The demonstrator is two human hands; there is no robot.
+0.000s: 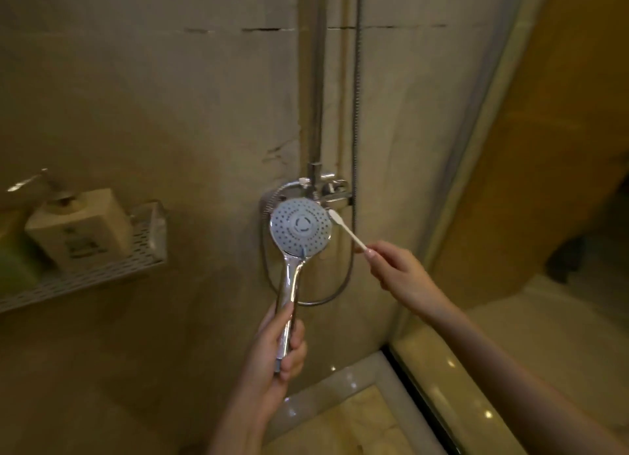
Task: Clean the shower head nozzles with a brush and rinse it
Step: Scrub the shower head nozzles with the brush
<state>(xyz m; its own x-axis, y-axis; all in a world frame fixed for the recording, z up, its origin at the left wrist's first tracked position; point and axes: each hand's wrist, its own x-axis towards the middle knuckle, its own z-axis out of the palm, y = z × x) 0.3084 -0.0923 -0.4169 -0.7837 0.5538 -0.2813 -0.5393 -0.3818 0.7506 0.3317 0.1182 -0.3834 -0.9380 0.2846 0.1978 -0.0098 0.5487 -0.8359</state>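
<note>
A chrome hand shower head (301, 225) with a round grey nozzle face points toward me in the middle of the view. My left hand (277, 349) is closed around its chrome handle, holding it upright. My right hand (394, 267) pinches the end of a thin white brush (347, 230), shaped like a toothbrush. The brush's bristle end sits at the upper right rim of the nozzle face, touching it or just beside it.
The chrome mixer valve (332, 189), riser pipe and looping hose (343, 284) are on the tiled wall right behind the shower head. A perforated white shelf (102, 270) with a pump bottle (80, 229) hangs at the left. A glass door (476, 189) stands at the right.
</note>
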